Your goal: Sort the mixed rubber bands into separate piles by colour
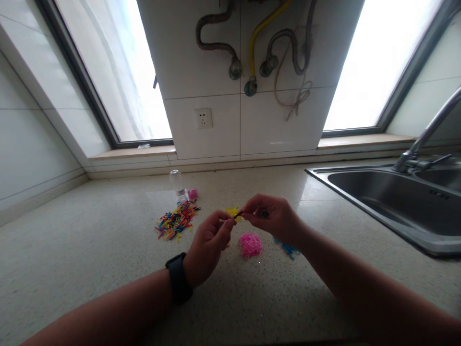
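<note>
Head view: clear container [176, 181] sits beyond hands [209, 239] [275, 215] pinching dark strand [238, 215].

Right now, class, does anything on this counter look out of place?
The multicoloured pile, left of the left hand, looks odd: its colours are jumbled and bits stray at its edges, while the pink pile looks uniform.

Left grip [212, 235] and right grip [272, 214] nearly meet, fingertips [230, 223] pinched; forearms [118, 302] slant inward
</note>
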### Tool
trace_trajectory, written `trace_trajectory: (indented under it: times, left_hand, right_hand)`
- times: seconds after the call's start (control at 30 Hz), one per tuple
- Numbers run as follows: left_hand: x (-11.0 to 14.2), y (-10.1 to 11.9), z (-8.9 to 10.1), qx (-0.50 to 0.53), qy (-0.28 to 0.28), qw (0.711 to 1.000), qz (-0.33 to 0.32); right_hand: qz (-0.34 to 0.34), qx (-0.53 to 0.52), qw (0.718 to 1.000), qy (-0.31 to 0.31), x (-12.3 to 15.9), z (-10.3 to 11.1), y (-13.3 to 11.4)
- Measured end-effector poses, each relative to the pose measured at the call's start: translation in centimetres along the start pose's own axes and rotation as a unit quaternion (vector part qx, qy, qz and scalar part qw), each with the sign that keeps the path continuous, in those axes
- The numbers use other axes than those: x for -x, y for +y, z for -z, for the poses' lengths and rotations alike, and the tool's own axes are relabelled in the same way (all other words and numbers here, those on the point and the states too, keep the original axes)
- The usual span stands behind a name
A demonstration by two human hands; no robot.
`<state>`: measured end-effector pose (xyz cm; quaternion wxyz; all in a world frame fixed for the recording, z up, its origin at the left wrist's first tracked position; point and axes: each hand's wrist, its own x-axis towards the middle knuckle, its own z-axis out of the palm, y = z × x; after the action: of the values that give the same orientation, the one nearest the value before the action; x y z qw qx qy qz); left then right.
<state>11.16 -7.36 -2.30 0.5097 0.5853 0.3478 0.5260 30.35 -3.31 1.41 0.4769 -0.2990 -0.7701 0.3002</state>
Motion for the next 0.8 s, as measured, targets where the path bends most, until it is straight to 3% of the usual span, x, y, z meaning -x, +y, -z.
trace_trajectory:
  times: [0.13, 0.33, 0.8]
  left_hand:
    - [-0.16, -0.20, 0.27, -0.024, 0.019, 0.999, 0.028]
    - [-0.15, 0.24, 0.13, -0.043, 0.029, 0.999, -0.011]
    - [-0.35, 0.22, 0.21, -0.044, 0.029, 0.998, -0.026]
  right_hand:
    - [0.006, 0.015, 1.000, -0.013, 0.05, 0.10, 0.07]
    - [0.000, 0.030, 0.999, -0.042, -0.04, 0.18, 0.22]
    - [-0.036, 0.013, 0.995, -0.090, -0.09, 0.06, 0.68]
